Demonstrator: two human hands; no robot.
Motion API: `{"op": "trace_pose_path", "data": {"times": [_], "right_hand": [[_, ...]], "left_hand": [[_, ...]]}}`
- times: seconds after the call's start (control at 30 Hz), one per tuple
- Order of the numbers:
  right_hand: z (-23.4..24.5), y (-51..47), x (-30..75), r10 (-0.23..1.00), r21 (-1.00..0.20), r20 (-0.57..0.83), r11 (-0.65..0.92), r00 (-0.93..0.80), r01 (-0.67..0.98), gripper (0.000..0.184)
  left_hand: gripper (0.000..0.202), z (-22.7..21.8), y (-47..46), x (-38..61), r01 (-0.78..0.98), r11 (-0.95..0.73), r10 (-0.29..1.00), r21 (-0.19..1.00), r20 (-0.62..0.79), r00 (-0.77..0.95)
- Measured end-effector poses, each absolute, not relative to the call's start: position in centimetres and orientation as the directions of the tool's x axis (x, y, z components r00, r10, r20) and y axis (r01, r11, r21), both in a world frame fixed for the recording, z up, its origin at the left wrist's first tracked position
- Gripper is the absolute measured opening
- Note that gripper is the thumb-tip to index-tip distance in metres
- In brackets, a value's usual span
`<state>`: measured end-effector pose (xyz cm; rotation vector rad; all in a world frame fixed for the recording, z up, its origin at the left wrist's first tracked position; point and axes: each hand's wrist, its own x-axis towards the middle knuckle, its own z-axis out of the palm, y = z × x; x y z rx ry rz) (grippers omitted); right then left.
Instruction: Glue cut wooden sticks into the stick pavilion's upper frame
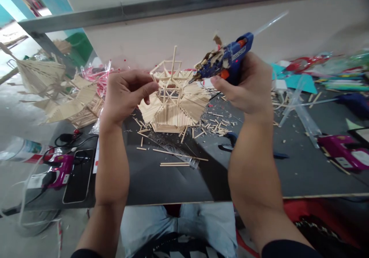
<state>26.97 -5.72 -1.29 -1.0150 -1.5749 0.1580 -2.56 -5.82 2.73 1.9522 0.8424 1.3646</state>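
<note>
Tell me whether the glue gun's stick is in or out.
Partly in: the clear glue stick juts from the rear of the blue glue gun.

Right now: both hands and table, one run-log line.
left hand: at upper part of stick model, contact unclear | right hand: grip on blue glue gun, aimed toward model | table: loose sticks, clear ruler

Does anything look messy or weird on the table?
Yes: short stick pieces lie scattered beside the wooden model, like spilled scraps. The glue gun in the right hand looks odd: ragged brownish stuff coats its front.
</note>
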Motion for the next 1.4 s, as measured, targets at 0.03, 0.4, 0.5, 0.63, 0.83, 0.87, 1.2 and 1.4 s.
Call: {"op": "trace_pose_path", "data": {"times": [0.03,0.4,0.5,0.63,0.83,0.87,1.2,1.4], "right_hand": [[-1.3,-5.7,26.8,0.664,-0.598,0.744,0.613,0.074,0.516,0.029],[-1.1,-6.3,25.1,0.673,-0.522,0.738,0.525,0.048,0.672,0.031],[-1.1,-6.2,24.9,0.679,-0.512,0.733,0.502,0.05,0.697,0.033],[-1.2,-6.2,24.8,0.677,-0.504,0.735,0.503,0.043,0.702,0.033],[-1.6,-5.8,25.2,0.682,-0.493,0.73,0.491,0.035,0.719,0.035],[-1.6,-5.8,25.2,0.681,-0.489,0.732,0.487,0.036,0.724,0.035],[-1.6,-5.9,25.3,0.678,-0.548,0.732,0.523,0.071,0.653,0.028],[-1.7,-5.8,25.5,0.697,-0.592,0.712,0.53,0.087,0.607,0.029]], "left_hand": [[0.015,2.7,-5.8,-2.6,0.144,-0.608,0.785,0.781,0.565,0.252],[0.036,2.5,-5.7,-0.7,0.16,-0.5,0.859,0.851,0.463,0.218],[0.034,2.4,-5.9,-0.3,0.162,-0.496,0.861,0.853,0.457,0.224],[0.031,2.4,-6.1,0.2,0.147,-0.495,0.861,0.856,0.461,0.213],[0.032,2.1,-5.8,0.3,0.132,-0.462,0.881,0.877,0.437,0.179],[0.033,2.0,-5.7,0.2,0.14,-0.464,0.881,0.875,0.438,0.179],[0.03,2.5,-6.0,0.7,-0.036,-0.317,0.936,0.948,0.319,0.147],[0.033,2.8,-6.3,1.3,-0.157,-0.212,0.964,0.965,0.233,0.128]]}}
